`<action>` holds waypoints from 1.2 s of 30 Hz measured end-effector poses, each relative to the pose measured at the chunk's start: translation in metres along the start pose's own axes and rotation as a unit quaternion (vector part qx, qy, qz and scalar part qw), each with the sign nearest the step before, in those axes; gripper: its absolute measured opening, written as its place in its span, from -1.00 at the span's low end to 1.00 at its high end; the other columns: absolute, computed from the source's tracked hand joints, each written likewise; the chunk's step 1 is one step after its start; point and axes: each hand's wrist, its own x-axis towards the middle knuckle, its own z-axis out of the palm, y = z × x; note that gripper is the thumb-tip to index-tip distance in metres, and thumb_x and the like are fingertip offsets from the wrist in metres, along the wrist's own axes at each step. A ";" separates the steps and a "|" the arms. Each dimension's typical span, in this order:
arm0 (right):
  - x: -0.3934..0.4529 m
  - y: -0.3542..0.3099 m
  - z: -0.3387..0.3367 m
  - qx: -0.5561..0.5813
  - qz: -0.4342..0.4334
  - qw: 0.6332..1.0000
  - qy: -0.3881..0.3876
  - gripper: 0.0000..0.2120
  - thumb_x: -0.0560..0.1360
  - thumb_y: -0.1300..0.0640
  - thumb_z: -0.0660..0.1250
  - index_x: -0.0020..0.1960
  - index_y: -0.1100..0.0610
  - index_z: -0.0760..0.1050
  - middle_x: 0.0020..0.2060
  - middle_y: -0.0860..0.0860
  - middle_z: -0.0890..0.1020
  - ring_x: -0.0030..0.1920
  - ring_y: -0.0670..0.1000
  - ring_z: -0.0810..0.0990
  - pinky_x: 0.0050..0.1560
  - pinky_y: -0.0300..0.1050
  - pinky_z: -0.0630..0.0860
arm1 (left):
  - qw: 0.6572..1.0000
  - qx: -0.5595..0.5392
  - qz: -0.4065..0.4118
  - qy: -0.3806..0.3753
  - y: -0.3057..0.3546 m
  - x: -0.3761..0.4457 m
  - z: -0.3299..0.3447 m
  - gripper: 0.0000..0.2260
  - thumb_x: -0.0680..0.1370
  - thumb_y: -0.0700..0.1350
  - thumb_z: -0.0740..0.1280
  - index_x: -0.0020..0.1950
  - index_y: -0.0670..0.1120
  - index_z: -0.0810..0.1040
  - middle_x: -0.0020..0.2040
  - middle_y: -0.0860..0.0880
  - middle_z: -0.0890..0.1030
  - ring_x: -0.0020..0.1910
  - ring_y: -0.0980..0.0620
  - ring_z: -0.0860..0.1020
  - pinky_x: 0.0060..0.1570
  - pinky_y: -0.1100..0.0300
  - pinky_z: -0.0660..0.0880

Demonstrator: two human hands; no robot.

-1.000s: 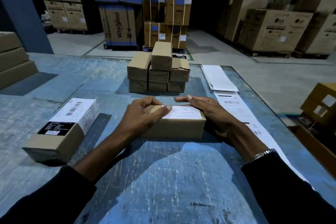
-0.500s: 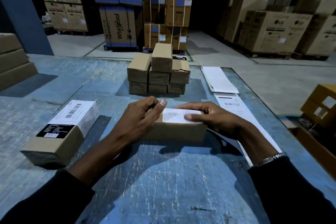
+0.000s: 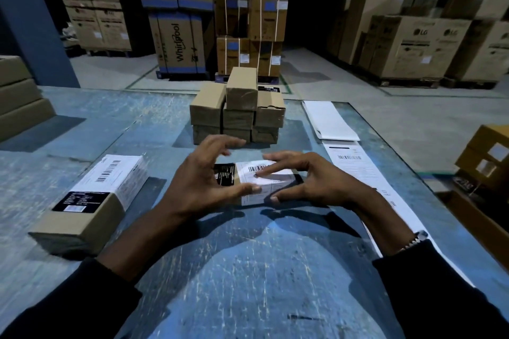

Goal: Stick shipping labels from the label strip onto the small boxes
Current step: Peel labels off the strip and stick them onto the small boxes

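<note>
A small brown box (image 3: pixel 296 177) lies on the blue table (image 3: pixel 248 270) between my hands. It carries a black sticker and a white shipping label (image 3: pixel 249 195) that folds over its front edge. My left hand (image 3: pixel 201 181) is at the box's left end, thumb on the front face, fingers spread and lifted off the top. My right hand (image 3: pixel 314 181) lays straight fingers on the label, with its thumb against the front face. The label strip (image 3: pixel 355 168) runs along the table's right side. A labelled box (image 3: pixel 91 195) lies to the left. A stack of plain small boxes (image 3: pixel 237 113) stands behind.
A blank white sheet (image 3: pixel 330 121) lies at the strip's far end. Flat brown boxes (image 3: pixel 16 102) sit at the table's left edge, and a crate with yellow-brown boxes (image 3: pixel 490 162) stands off its right side. Large cartons on pallets fill the warehouse floor beyond.
The box has turned so its black sticker shows on top. My left fingers have lifted off it, and my right fingers have slid across the label. The label now wraps over the front edge.
</note>
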 end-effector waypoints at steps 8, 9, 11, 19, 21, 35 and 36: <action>0.008 0.009 0.017 0.009 0.050 0.997 0.054 -0.22 0.23 0.03 0.79 0.39 -0.20 0.58 0.31 -0.27 0.60 0.26 -0.30 0.57 0.26 -0.35 0.49 | 0.995 0.060 -0.020 -0.083 -0.012 -0.001 0.008 -0.15 0.28 0.51 0.42 0.45 0.07 0.56 0.23 0.10 0.64 0.15 0.15 0.54 0.11 0.08 0.58; 0.009 0.010 0.018 0.017 0.052 0.997 0.059 -0.22 0.22 0.04 0.80 0.37 -0.18 0.59 0.27 -0.27 0.63 0.24 -0.29 0.58 0.23 -0.36 0.51 | 0.994 0.059 -0.017 -0.085 -0.012 0.000 0.008 -0.16 0.28 0.50 0.43 0.45 0.07 0.56 0.23 0.10 0.64 0.15 0.15 0.54 0.11 0.10 0.57; 0.010 0.012 0.016 0.016 0.055 0.996 0.065 -0.26 0.20 0.01 0.80 0.33 -0.13 0.61 0.18 -0.26 0.68 0.19 -0.27 0.62 0.16 -0.35 0.54 | 0.994 0.046 -0.022 -0.094 -0.013 0.001 0.007 -0.18 0.28 0.48 0.44 0.43 0.07 0.57 0.21 0.11 0.64 0.14 0.16 0.54 0.11 0.10 0.58; 0.006 -0.002 0.009 -0.024 0.170 0.980 0.097 -0.31 0.21 -0.53 0.48 0.14 -0.09 0.63 -0.02 -0.16 0.69 -0.03 -0.12 0.66 -0.14 -0.21 0.51 | 0.994 -0.008 -0.047 -0.097 -0.013 0.003 0.003 -0.19 0.21 0.34 0.64 0.36 0.02 0.58 0.16 0.12 0.64 0.11 0.21 0.59 0.12 0.08 0.64; 0.006 -0.003 0.010 -0.019 0.186 0.976 0.115 -0.36 0.27 -0.57 0.46 0.07 -0.09 0.63 -0.09 -0.13 0.70 -0.10 -0.09 0.65 -0.14 -0.12 0.50 | 0.994 0.005 -0.061 -0.094 -0.012 0.003 0.003 -0.20 0.16 0.43 0.58 0.28 0.05 0.59 0.12 0.14 0.65 0.05 0.22 0.61 0.05 0.09 0.65; -0.003 -0.011 0.006 0.272 0.173 0.947 -0.001 -0.47 0.42 -0.20 0.51 0.24 0.13 0.72 0.14 0.15 0.77 0.11 0.09 0.73 0.17 0.01 0.62 | 0.997 -0.006 0.008 -0.075 -0.012 0.003 -0.008 -0.16 0.35 -0.11 0.68 0.55 0.21 0.40 0.66 -0.02 0.09 0.60 0.04 0.19 0.46 0.02 0.41; -0.002 -0.010 0.008 0.275 0.174 0.946 0.009 -0.49 0.44 -0.18 0.52 0.23 0.14 0.73 0.14 0.17 0.77 0.10 0.11 0.72 0.18 0.05 0.60 | 0.998 -0.005 -0.007 -0.070 -0.012 0.003 -0.008 -0.10 0.35 -0.14 0.68 0.59 0.18 0.34 0.67 -0.06 0.09 0.61 0.06 0.15 0.49 0.00 0.38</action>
